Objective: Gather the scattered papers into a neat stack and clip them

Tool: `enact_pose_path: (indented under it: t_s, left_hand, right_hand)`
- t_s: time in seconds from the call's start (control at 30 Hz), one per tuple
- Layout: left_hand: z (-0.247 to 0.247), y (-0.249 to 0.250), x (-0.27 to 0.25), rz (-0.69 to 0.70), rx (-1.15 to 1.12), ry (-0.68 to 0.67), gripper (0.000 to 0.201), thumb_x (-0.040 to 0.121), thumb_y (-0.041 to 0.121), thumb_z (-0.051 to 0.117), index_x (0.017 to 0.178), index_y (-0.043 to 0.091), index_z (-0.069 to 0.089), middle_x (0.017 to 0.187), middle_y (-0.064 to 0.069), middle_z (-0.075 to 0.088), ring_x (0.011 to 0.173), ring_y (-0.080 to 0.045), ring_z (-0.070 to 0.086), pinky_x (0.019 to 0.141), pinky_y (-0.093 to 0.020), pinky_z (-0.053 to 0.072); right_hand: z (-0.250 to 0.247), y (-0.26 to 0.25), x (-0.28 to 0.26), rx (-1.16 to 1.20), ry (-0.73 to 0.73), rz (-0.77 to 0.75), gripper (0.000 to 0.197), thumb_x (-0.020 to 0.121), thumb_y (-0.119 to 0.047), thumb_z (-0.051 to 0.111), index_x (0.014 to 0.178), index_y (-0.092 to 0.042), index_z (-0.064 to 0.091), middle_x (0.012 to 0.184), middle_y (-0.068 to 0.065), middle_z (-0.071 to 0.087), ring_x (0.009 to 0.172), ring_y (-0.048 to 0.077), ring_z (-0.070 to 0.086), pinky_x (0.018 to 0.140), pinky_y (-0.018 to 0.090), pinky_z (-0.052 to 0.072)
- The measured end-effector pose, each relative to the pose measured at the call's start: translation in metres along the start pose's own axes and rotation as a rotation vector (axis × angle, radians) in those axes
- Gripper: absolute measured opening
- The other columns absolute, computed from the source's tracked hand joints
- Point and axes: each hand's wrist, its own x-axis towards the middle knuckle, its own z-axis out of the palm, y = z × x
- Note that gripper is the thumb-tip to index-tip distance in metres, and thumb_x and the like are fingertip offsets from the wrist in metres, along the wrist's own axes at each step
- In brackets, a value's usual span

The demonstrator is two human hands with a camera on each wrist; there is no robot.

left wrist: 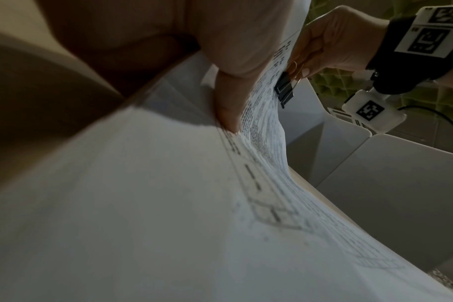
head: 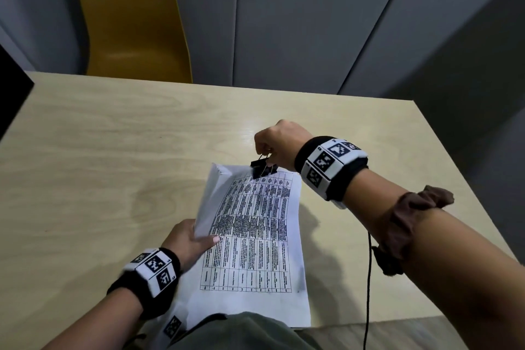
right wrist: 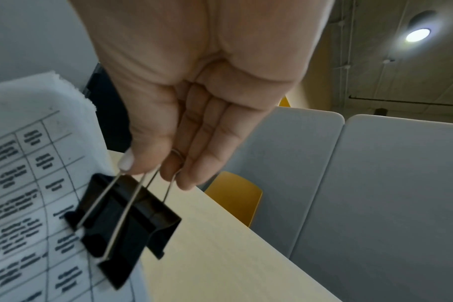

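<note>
A stack of white papers printed with a table lies on the wooden table, its left edge bent upward. My left hand grips that left edge, thumb on top of the papers. A black binder clip sits at the far edge of the stack. My right hand pinches its wire handles between thumb and fingers. In the right wrist view the binder clip has its mouth over the edge of the papers. The clip also shows in the left wrist view.
A yellow chair stands behind the table's far edge, before grey partition panels. A dark object is at the left edge. A black cable hangs from my right arm, which wears a brown scrunchie.
</note>
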Motion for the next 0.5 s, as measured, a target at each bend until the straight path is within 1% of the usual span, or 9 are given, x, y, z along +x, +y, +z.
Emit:
enact_pose_path:
  t_s: [0.07,0.13,0.23,0.3,0.33,0.4,0.43,0.5]
  left_hand:
    - [0.000,0.003,-0.003,-0.001,0.002,0.005,0.023,0.081,0.024,0.067,0.087,0.002,0.061,0.071,-0.011,0.058,0.064,-0.022,0.053,0.059,-0.027,0.042]
    - [0.000,0.006,-0.006,-0.005,0.004,0.012,0.021,0.082,0.024,0.067,0.089,0.005,0.060,0.074,-0.012,0.060,0.066,-0.023,0.055,0.058,-0.026,0.043]
    - [-0.001,0.007,-0.008,-0.006,-0.009,0.001,0.020,0.082,0.023,0.067,0.084,0.004,0.060,0.070,-0.008,0.056,0.064,-0.022,0.052,0.060,-0.027,0.043]
    - [-0.001,0.007,-0.009,-0.018,-0.032,-0.011,0.019,0.082,0.022,0.067,0.083,0.004,0.060,0.069,-0.007,0.053,0.065,-0.021,0.052,0.061,-0.028,0.044]
    - [-0.001,0.007,-0.009,-0.025,-0.042,-0.014,0.019,0.082,0.022,0.067,0.083,0.005,0.059,0.070,-0.007,0.053,0.067,-0.022,0.052,0.062,-0.028,0.044]
    - [-0.002,0.006,-0.010,-0.028,-0.048,-0.028,0.018,0.082,0.022,0.067,0.085,0.006,0.060,0.073,-0.008,0.056,0.071,-0.024,0.056,0.064,-0.029,0.047]
    - [-0.002,0.006,-0.010,-0.021,-0.045,-0.036,0.018,0.081,0.023,0.067,0.086,0.007,0.061,0.073,-0.008,0.058,0.072,-0.025,0.058,0.066,-0.030,0.048]
    - [-0.002,0.005,-0.009,-0.020,-0.035,-0.031,0.016,0.081,0.024,0.068,0.085,0.011,0.059,0.076,-0.009,0.061,0.076,-0.028,0.061,0.071,-0.034,0.051]
  right_hand:
    - [-0.003,-0.002,0.002,0.072,-0.012,-0.024,0.021,0.075,-0.004,0.071,0.095,-0.010,0.067,0.094,0.004,0.071,0.090,0.021,0.064,0.080,0.027,0.049]
    - [-0.006,-0.001,0.003,0.189,-0.023,-0.019,0.023,0.072,-0.004,0.075,0.093,-0.008,0.068,0.091,0.006,0.073,0.087,0.018,0.066,0.084,0.029,0.051]
    - [-0.005,0.004,0.003,0.369,-0.050,0.002,0.026,0.069,-0.002,0.077,0.093,-0.007,0.069,0.089,0.007,0.074,0.078,0.011,0.065,0.083,0.024,0.051]
    - [0.000,0.006,0.000,0.435,-0.066,0.013,0.028,0.070,-0.003,0.077,0.096,-0.007,0.068,0.093,0.007,0.074,0.079,0.010,0.066,0.083,0.022,0.051]
    - [0.003,0.008,-0.001,0.458,-0.083,0.020,0.031,0.071,-0.003,0.076,0.101,-0.008,0.067,0.097,0.006,0.073,0.083,0.012,0.067,0.085,0.022,0.051]
    - [0.007,0.010,-0.002,0.480,-0.139,0.029,0.042,0.074,-0.007,0.074,0.114,-0.011,0.062,0.110,0.002,0.069,0.096,0.014,0.066,0.092,0.026,0.050]
    - [0.008,0.011,-0.003,0.476,-0.163,0.025,0.050,0.075,-0.010,0.075,0.121,-0.014,0.058,0.115,0.000,0.067,0.104,0.014,0.064,0.096,0.029,0.047]
    - [0.013,0.013,-0.005,0.452,-0.200,0.020,0.071,0.071,-0.020,0.078,0.135,-0.019,0.045,0.127,-0.005,0.061,0.119,0.012,0.054,0.105,0.031,0.039]
